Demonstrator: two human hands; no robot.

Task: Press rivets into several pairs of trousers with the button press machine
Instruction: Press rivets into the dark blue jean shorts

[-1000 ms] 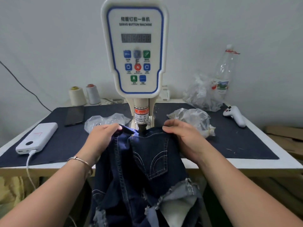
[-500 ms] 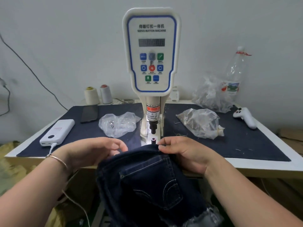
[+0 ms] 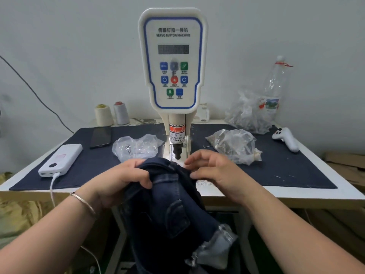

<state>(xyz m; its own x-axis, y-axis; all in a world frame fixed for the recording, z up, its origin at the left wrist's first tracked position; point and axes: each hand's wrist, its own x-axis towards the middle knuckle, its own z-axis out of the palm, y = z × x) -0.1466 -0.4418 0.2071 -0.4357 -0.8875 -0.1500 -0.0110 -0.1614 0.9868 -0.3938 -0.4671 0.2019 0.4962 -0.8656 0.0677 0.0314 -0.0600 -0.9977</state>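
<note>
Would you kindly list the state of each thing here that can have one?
Left hand: grips the jeans.
Right hand: fingers loosely curled, touching the jeans.
Jeans: bunched, draped over the table edge.
Press punch: raised, nothing under it.
Display: unreadable.
Power bank: cable plugged in.
Bottle: upright, capped.

"SERVO BUTTON MACHINE" on the press panel (image 3: pixel 173 60)
</note>
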